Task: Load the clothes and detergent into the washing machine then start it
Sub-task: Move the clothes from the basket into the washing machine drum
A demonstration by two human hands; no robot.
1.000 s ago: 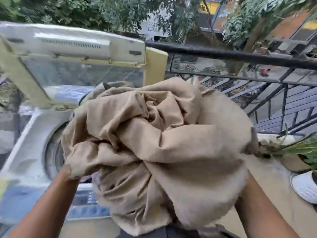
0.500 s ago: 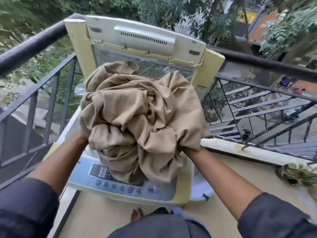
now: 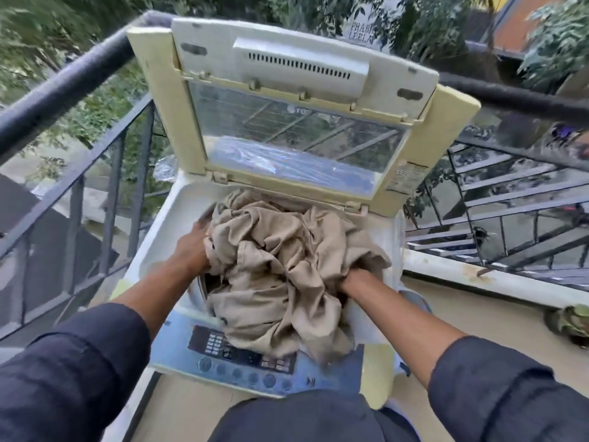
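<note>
A top-loading washing machine (image 3: 178, 215) stands in front of me with its yellowed lid (image 3: 287, 100) folded up at the back. A bundle of beige clothes (image 3: 280, 263) fills the drum opening and drapes forward over the blue control panel (image 3: 242, 362). My left hand (image 3: 191, 247) holds the bundle's left side, fingers tucked into the cloth. My right hand (image 3: 353, 279) is buried in the cloth at the right, only the wrist showing. The drum is mostly hidden. No detergent is in view.
A black metal railing (image 3: 73, 81) runs close along the left and behind the machine, with trees beyond. A white ledge (image 3: 478, 275) and beige balcony floor lie to the right, with a potted plant (image 3: 570, 320) at the right edge.
Both hands have lowered the beige bundle from chest height down into the machine's opening. The view has tilted down over the machine.
</note>
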